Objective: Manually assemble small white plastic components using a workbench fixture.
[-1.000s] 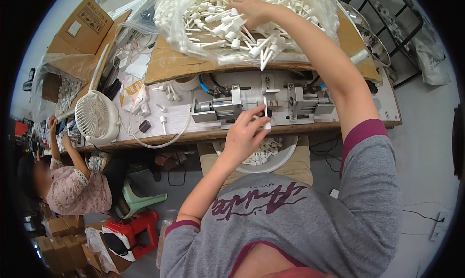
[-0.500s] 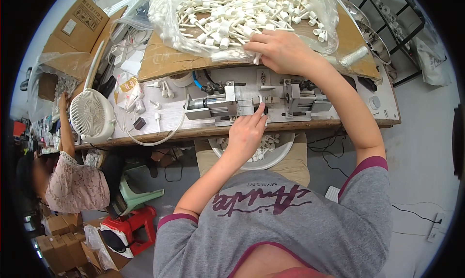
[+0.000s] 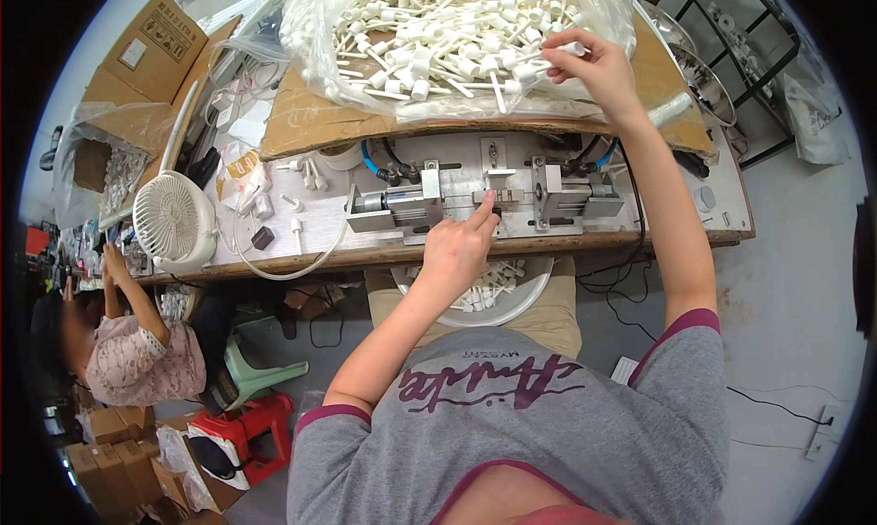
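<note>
My right hand (image 3: 594, 71) has moved to the right edge of the white pile (image 3: 457, 31), fingertips pinching a white stick (image 3: 573, 48), while my left (image 3: 457, 253) index reaches the metal fixture (image 3: 574, 199), its grip unclear.

Along the near side of our bench (image 3: 320, 237), at the middle, we have the fixture (image 3: 464, 185). Behind it, a cardboard sheet (image 3: 292, 127) carries the plastic bag (image 3: 306, 41) with the stemmed caps (image 3: 457, 41) in it. A few loose caps (image 3: 296, 235) lie left of the fixture, and the fan (image 3: 174, 222) stands farther left. Nearer than the bench edge, our basin (image 3: 539, 292) holds small pieces (image 3: 501, 278); a rack (image 3: 754, 77) stands far right.
</note>
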Action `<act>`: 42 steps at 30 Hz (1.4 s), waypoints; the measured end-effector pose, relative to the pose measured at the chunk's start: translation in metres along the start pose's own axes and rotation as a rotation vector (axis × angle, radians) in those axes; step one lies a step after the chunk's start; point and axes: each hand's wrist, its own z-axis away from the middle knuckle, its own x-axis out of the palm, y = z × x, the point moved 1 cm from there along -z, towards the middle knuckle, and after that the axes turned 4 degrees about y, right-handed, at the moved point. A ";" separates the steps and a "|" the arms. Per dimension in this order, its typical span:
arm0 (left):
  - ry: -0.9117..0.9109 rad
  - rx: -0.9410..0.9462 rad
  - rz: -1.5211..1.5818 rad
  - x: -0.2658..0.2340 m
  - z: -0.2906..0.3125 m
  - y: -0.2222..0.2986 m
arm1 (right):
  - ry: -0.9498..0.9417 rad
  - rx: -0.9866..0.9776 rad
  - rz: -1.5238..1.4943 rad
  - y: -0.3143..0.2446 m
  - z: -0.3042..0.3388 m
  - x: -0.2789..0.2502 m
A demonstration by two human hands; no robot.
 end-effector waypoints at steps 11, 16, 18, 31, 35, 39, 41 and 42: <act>0.009 -0.074 0.150 -0.010 -0.005 0.001 | 0.220 0.225 -0.483 0.003 0.019 -0.025; 0.233 -0.429 0.922 -0.060 -0.035 0.021 | -0.080 0.292 -0.523 -0.040 0.074 0.012; 0.252 -0.418 1.304 -0.070 -0.042 0.022 | -0.194 0.371 -0.591 -0.037 0.093 0.024; 0.095 -0.041 0.177 -0.019 0.014 0.009 | 0.104 0.438 -0.411 -0.009 0.135 0.019; 0.068 0.040 -0.038 -0.005 0.003 0.003 | 0.120 0.433 -0.357 -0.011 0.144 0.026; 0.037 0.052 -0.052 -0.004 -0.005 0.001 | 0.123 0.431 -0.344 -0.013 0.150 0.027; 0.025 0.035 -0.043 -0.005 -0.004 0.000 | 0.134 0.410 -0.334 -0.015 0.153 0.031; 0.021 0.027 -0.038 -0.006 -0.004 0.000 | 0.130 0.393 -0.310 -0.015 0.153 0.033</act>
